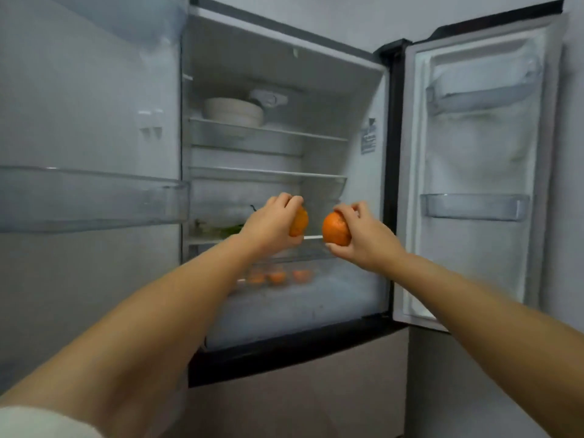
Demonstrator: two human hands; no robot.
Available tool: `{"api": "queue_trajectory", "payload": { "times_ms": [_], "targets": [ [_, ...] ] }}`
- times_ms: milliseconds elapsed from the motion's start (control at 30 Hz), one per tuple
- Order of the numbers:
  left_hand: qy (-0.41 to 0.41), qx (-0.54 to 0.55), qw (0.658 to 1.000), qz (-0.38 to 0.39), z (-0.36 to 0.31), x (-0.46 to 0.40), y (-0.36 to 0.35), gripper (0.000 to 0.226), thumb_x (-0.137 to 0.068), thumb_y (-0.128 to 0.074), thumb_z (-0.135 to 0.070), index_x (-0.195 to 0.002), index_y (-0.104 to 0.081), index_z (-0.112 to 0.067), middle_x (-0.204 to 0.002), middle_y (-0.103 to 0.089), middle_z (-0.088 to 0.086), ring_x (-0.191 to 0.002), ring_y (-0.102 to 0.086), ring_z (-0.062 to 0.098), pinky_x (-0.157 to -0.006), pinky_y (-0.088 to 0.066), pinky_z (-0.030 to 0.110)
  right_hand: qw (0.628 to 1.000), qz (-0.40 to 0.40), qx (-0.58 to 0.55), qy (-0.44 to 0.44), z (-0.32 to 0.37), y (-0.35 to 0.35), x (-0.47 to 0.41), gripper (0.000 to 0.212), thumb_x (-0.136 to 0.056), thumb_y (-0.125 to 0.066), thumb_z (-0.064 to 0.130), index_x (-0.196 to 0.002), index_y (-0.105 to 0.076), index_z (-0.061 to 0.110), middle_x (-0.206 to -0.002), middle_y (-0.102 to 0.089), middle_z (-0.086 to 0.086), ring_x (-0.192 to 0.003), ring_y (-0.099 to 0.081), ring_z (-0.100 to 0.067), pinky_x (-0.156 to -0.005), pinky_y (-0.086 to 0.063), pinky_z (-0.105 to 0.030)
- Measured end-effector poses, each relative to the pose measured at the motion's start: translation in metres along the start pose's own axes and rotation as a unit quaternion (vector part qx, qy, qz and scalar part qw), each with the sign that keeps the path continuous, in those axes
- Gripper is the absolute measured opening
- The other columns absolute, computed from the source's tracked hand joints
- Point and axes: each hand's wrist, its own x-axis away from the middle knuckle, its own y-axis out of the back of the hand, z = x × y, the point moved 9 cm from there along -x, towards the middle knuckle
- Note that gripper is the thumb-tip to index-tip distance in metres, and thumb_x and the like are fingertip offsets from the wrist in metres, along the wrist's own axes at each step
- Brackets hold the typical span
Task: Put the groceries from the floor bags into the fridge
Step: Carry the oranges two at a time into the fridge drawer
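No legible text. A sticker stands on the right inner wall of the fridge, printed with dark lines, but blur leaves its wording unreadable. No brand, number or sign can be read on the doors, shelves or stored items.

You see dim, cool, even light with soft shadows; the whole view is slightly blurred, and the fridge bends outward towards the edges.
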Motion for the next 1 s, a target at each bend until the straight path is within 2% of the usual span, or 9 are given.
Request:
{"api": "queue_trajectory", "payload": {
  "times_ms": [100, 200, 333, 500, 567, 667, 800, 900, 1000],
  "targets": [
    [0.011, -0.047, 0.996, 0.07, 0.022, -0.051, -0.037, 0.061, -0.077, -0.068, -0.038, -0.126, -0.039, -0.014, -0.123, -0.044, 0.012, -0.113, -0.046, 0.032, -0.083, -0.048, 0.043, 0.999, 0.042, 0.016, 0.005, -0.023, -0.023, -0.056, 0.071, -0.077, -0.068, 0.049, -0.136, -0.035, 0.026, -0.129, -0.036, -0.009, -0.109, -0.052, -0.032, -0.089, -0.048, -0.04],
    [0.009, -0.066, 0.978, 0.199, 0.041, -0.077, -0.086, 0.055, -0.076, -0.067, -0.035, -0.121, -0.043, -0.014, -0.115, -0.052, 0.012, -0.101, -0.055, 0.031, -0.083, -0.05, 0.041, 0.995, 0.094, 0.018, 0.022, -0.036, -0.06, -0.099, 0.071, -0.078, -0.068, 0.048, -0.136, -0.034, 0.026, -0.128, -0.037, -0.01, -0.106, -0.054, -0.032, -0.089, -0.045, -0.037],
    [0.092, -0.068, 0.906, 0.407, 0.088, -0.075, -0.159, 0.053, -0.075, -0.07, -0.037, -0.119, -0.049, -0.015, -0.101, -0.058, 0.005, -0.083, -0.062, 0.024, -0.07, -0.058, 0.037, 0.971, 0.228, 0.009, 0.068, -0.051, -0.147, -0.147, 0.068, -0.077, -0.07, 0.046, -0.133, -0.038, 0.025, -0.124, -0.038, -0.01, -0.107, -0.053, -0.031, -0.095, -0.045, -0.035],
    [0.164, -0.037, 0.836, 0.522, 0.138, -0.058, -0.229, 0.049, -0.079, -0.069, -0.035, -0.12, -0.055, -0.013, -0.109, -0.061, 0.006, -0.079, -0.062, 0.018, -0.058, -0.054, 0.028, 0.903, 0.375, 0.05, 0.203, -0.028, -0.259, -0.178, 0.062, -0.077, -0.071, 0.044, -0.128, -0.045, 0.018, -0.12, -0.05, -0.01, -0.107, -0.052, -0.026, -0.092, -0.046, -0.036],
    [0.17, -0.014, 0.825, 0.539, 0.152, -0.054, -0.251, 0.051, -0.08, -0.07, -0.031, -0.125, -0.053, -0.015, -0.119, -0.06, 0.008, -0.084, -0.063, 0.018, -0.061, -0.055, 0.029, 0.877, 0.409, 0.034, 0.251, -0.014, -0.298, -0.182, 0.061, -0.077, -0.072, 0.044, -0.125, -0.046, 0.017, -0.12, -0.054, -0.008, -0.103, -0.054, -0.023, -0.089, -0.048, -0.036],
    [0.167, 0.016, 0.835, 0.524, 0.165, -0.045, -0.265, 0.056, -0.082, -0.069, -0.026, -0.132, -0.044, -0.016, -0.124, -0.056, 0.007, -0.105, -0.058, 0.022, -0.084, -0.047, 0.029, 0.853, 0.423, -0.011, 0.306, 0.002, -0.345, -0.181, 0.062, -0.075, -0.073, 0.044, -0.122, -0.044, 0.017, -0.12, -0.054, -0.011, -0.108, -0.053, -0.026, -0.093, -0.046, -0.038],
    [0.189, 0.068, 0.851, 0.485, 0.181, -0.026, -0.281, 0.059, -0.081, -0.072, -0.021, -0.13, -0.041, -0.015, -0.117, -0.056, 0.004, -0.097, -0.05, 0.013, -0.075, -0.035, 0.015, 0.838, 0.406, -0.031, 0.362, 0.013, -0.381, -0.168, 0.068, -0.075, -0.071, 0.048, -0.125, -0.039, 0.014, -0.119, -0.048, -0.012, -0.112, -0.049, -0.029, -0.094, -0.044, -0.034],
    [0.2, 0.062, 0.847, 0.489, 0.186, -0.01, -0.298, 0.066, -0.078, -0.074, -0.029, -0.131, -0.037, -0.016, -0.125, -0.052, 0.005, -0.105, -0.051, 0.016, -0.084, -0.039, 0.022, 0.832, 0.366, -0.016, 0.418, 0.017, -0.385, -0.163, 0.079, -0.073, -0.068, 0.055, -0.131, -0.033, 0.015, -0.124, -0.047, -0.012, -0.113, -0.049, -0.031, -0.096, -0.044, -0.038],
    [0.195, 0.043, 0.847, 0.493, 0.184, -0.004, -0.308, 0.06, -0.079, -0.073, -0.034, -0.124, -0.04, -0.013, -0.124, -0.052, 0.007, -0.109, -0.052, 0.021, -0.086, -0.041, 0.026, 0.829, 0.359, 0.002, 0.429, 0.013, -0.388, -0.16, 0.073, -0.074, -0.065, 0.059, -0.124, -0.036, 0.014, -0.124, -0.048, -0.012, -0.114, -0.048, -0.03, -0.095, -0.044, -0.038]
  ]
}}
